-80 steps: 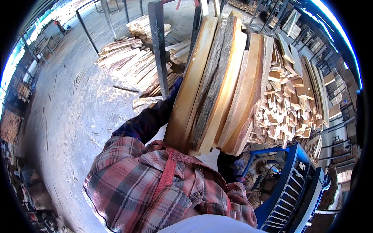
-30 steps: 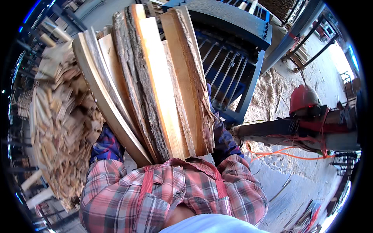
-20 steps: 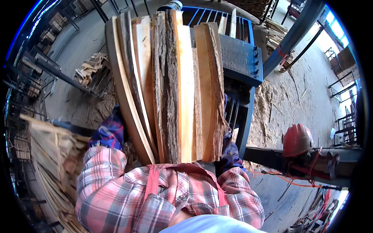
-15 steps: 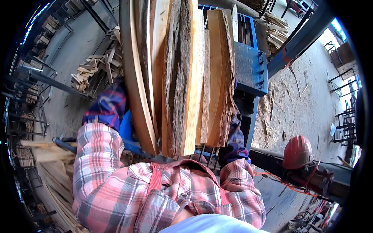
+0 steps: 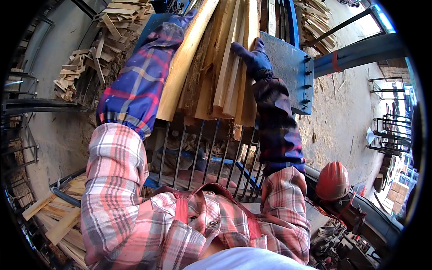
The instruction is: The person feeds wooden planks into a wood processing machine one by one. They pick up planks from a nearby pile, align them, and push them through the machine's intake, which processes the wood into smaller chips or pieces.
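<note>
1. Splaying wide, the right hand (image 5: 256, 59) overlaps the right side of at least five boards (image 5: 222, 85) at twelve o'clock.
2. The left hand (image 5: 183, 20) flanks them; its grip cannot be told.
3. One red helmet (image 5: 332, 181) sits at four o'clock.

Set on a dusty floor (image 5: 342, 130), with dark metal racks (image 5: 45, 108) at both sides and a red-banded post (image 5: 362, 62) at right. Brightest at the far right edge.
</note>
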Demonstrator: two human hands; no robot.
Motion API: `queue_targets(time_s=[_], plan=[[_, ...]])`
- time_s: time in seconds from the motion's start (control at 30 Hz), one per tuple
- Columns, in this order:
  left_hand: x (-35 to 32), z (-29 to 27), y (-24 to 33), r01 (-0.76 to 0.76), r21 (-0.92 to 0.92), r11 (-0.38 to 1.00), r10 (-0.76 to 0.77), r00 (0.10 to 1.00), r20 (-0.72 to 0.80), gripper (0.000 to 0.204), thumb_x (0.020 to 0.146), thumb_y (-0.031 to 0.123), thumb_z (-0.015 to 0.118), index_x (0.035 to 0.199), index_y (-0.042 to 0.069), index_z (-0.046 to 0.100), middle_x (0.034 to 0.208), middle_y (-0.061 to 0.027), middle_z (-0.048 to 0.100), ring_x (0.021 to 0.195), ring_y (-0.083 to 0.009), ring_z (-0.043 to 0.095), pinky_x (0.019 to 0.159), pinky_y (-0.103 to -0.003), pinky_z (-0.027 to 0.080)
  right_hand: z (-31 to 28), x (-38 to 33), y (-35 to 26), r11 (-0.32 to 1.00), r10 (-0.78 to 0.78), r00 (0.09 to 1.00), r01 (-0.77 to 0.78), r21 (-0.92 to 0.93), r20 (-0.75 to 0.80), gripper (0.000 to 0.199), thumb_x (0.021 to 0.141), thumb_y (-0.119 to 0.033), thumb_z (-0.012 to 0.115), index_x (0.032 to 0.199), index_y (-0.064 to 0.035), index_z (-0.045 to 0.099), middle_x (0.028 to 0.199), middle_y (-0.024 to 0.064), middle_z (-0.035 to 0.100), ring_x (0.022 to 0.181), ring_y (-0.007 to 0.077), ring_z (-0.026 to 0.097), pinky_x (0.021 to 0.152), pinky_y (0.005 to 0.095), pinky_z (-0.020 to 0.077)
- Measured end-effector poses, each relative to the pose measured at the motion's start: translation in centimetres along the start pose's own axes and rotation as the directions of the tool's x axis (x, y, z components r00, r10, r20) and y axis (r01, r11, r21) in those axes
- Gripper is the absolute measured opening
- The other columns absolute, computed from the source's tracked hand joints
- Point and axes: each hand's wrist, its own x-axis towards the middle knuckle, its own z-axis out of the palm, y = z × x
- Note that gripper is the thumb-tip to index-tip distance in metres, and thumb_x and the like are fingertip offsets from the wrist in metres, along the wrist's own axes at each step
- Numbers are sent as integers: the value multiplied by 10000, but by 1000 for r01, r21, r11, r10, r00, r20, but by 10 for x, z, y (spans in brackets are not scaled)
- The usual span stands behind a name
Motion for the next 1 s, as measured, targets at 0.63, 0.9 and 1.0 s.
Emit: queue_targets(time_s=[0.63,0.9,1.0], plan=[[-244,270,-2,477,-656,585,-132,854,503,458,930,216,615,1309,-21,519,1191,-106,625,1081,-159,567,964,-308,437,8,-82,153,853,144,969,-19,521,-201,991,666,-345,868,1431,-5,336,1313,187,509,1220,286,496,1025,354,391],[-334,241,9,260,-644,719,-196,966,170,442,951,184,588,1344,1,501,1152,-52,623,1040,-110,543,905,-266,449,16,-228,173,370,14,969,-236,899,248,501,889,-148,660,1335,-3,483,1191,97,614,1038,193,595,908,348,485],[-377,257,6,423,-751,507,-388,890,239,480,940,176,604,1362,-14,478,1087,-57,621,964,-98,560,848,-241,460,-1,-268,179,362,-32,925,-342,867,378,539,884,-163,671,1351,0,458,1179,102,618,1046,195,594,916,333,482]])
